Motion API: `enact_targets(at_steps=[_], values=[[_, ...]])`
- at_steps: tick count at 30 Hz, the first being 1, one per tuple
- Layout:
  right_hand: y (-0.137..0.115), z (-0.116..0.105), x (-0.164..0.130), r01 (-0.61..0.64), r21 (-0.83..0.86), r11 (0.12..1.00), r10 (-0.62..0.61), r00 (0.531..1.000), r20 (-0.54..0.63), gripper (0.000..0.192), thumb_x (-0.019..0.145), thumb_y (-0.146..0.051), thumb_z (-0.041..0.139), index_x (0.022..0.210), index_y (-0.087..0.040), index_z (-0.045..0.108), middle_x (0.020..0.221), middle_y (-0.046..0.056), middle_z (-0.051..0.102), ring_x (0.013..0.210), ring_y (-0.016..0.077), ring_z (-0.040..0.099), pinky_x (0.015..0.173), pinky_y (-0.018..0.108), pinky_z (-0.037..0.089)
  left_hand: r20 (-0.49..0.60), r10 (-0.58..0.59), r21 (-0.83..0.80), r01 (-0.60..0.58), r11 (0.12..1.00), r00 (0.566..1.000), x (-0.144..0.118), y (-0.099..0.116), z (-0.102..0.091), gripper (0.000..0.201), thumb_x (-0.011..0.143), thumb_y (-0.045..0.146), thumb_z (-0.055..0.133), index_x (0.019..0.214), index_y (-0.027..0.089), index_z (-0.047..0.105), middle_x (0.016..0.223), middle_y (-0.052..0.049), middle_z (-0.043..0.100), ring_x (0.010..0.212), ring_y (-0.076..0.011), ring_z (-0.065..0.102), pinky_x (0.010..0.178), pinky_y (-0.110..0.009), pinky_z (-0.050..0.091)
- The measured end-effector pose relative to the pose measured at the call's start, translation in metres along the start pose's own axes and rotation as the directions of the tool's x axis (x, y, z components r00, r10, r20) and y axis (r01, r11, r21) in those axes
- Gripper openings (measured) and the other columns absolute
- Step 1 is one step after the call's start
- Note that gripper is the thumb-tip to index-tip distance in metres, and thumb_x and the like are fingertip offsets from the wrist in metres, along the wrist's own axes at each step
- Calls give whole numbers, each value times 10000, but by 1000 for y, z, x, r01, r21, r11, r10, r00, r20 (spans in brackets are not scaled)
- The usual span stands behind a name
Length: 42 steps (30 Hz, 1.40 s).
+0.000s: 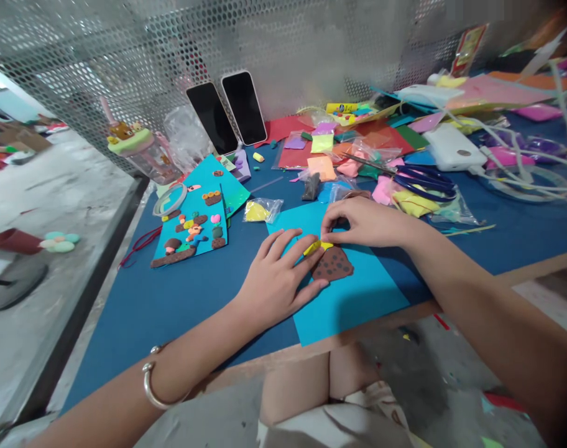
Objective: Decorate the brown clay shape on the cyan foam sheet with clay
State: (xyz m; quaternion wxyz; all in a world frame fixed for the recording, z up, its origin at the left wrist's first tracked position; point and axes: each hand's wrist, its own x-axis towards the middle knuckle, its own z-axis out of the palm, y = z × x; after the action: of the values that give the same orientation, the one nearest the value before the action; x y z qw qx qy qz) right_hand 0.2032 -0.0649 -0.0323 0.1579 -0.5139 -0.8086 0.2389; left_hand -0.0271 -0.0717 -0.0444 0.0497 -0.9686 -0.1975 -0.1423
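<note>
While the turquoise paper sheet (pixel 353 298) lies at the near edge of the blue table (pixel 171 305), a small yellow clay piece (pixel 314 247) is pinched on it between the fingertips of both hands. The left hand (pixel 276 280) is laid flat over the sheet's left edge, fingers spread, with its fingertips closed on one end of the yellow piece. The right hand (pixel 362 222) is curled over the sheet's far edge, with thumb and forefinger gripped on the other end. A brown dotted clay shape (pixel 332 265) is stuck to the sheet, touching the yellow piece. Left of the sheet, a decorated clay card (pixel 193 227) is laid out. Beyond the sheet, blue scissors (pixel 426 180) and two phones (pixel 227 115) are seen.
</note>
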Motion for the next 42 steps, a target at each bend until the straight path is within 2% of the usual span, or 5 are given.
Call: enact_targets(at_steps=[8,15,25,35,42], values=[[-1,3,-6,-20,-37,999,17,997,-77,195,884,-382,504,865,-198,565,922,61,603,852,206,557,754,342,436,17,-40,-114,41,993,999,0,0,3,534,947,505,397,1297,129,544,1315,-102,557,1243,-299,415,1034,-444,349],[4,10,-16,-24,8,1000,25,994,-104,190,907,-404,460,944,-218,466,1023,69,482,991,230,467,896,387,386,88,43,-35,-40,999,995,4,-1,2,570,965,526,328,1344,136,499,1327,-65,567,1257,-295,413,1065,-460,286],[14,5,-22,6,87,996,1,997,-81,119,875,-295,509,952,-214,470,1015,65,471,1009,223,444,871,367,386,133,57,-29,-54,998,989,14,-2,5,646,935,583,355,1392,133,440,1295,-86,573,1245,-299,424,1079,-476,284],[6,9,-22,43,14,999,-38,966,-255,56,895,-272,473,930,-235,494,1024,66,521,1047,228,485,924,388,382,120,64,-95,-53,994,991,10,-6,6,628,954,560,318,1409,138,418,1349,-97,541,1239,-299,422,1098,-486,262],[7,19,-19,40,-49,998,-53,955,-291,239,876,-407,537,1028,-226,510,1105,100,513,1147,272,437,990,427,348,105,-9,-81,17,997,994,4,-4,6,653,966,541,298,1407,72,405,1395,-159,491,1262,-317,400,1047,-480,332]])
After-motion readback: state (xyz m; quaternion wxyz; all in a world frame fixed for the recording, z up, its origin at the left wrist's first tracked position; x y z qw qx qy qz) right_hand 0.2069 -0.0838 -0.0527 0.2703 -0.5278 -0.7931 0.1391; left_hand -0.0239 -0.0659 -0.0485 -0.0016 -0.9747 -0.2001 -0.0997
